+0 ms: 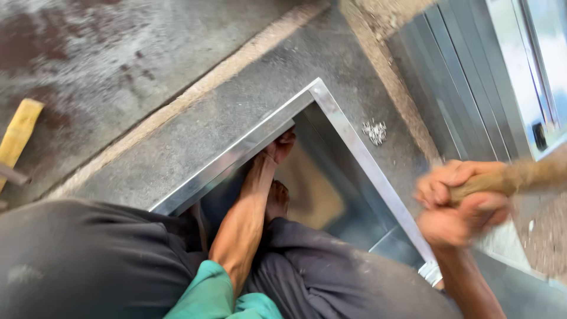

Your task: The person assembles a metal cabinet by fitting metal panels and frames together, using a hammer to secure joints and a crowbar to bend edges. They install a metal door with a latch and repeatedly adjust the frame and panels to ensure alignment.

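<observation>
Frame: a bright sheet-metal frame [348, 139], folded into an angle, lies on the concrete floor [147, 71]; its corner points toward the far side, one side running left and the other toward the near right.
Right hand: the right hand [458, 204] is closed in a fist around a wooden handle [520, 177] that runs off toward the right edge; blur hides the tool's head, so what kind of tool it is cannot be told. The fist hangs just beyond the frame's right-hand side.
Left hand: the left hand [277, 147] reaches down inside the frame, fingertips pressed into the inner side of the corner; whether it pinches the metal or only braces it cannot be told. A green sleeve [212, 295] covers the upper arm.
Doing it well: by the look of it, the bracing hand should keep the corner tight against the floor, with fingers clear of where the tool lands.
Body: dark trousers [88, 266] fill the near edge, and a bare foot [276, 201] rests inside the frame.
Nearby: a small heap of pale fasteners [374, 131] lies on the floor just outside the right side of the frame.
Beyond: stacked metal sheets [460, 77] stand at the far right; a yellow handle [19, 136] lies at the left edge of the floor.
</observation>
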Demonstrator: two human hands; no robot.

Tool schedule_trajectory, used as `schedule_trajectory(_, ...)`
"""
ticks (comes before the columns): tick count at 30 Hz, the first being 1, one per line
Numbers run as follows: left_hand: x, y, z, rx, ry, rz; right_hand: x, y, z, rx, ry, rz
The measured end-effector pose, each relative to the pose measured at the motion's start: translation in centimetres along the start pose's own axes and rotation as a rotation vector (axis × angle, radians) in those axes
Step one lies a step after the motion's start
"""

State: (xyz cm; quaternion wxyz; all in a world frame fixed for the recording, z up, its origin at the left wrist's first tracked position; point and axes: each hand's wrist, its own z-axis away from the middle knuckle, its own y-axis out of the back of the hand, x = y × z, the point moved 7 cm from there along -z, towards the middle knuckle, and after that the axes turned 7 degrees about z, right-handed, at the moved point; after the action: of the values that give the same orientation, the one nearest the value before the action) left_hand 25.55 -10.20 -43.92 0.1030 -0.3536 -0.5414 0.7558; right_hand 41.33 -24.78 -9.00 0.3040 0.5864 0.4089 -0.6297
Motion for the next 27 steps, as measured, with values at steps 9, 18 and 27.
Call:
schedule_trajectory(9, 0.7, 1.7, 0.1, 0.101, -0.025, -0.021, -2.8, -1.4, -1.8, -0.115, 0.104, 0.078)
schedule_trajectory(18, 1.0, 2.1, -0.5, 0.131, -0.035, -0.034, -5.6, -1.8, -4.9, -0.151, 0.096, 0.150)
schedule_trajectory(27, 1.1, 1.9, -0.6, 0.141, -0.050, -0.023, -4.9, -2.6, -4.7, -0.175, 0.082, 0.268)
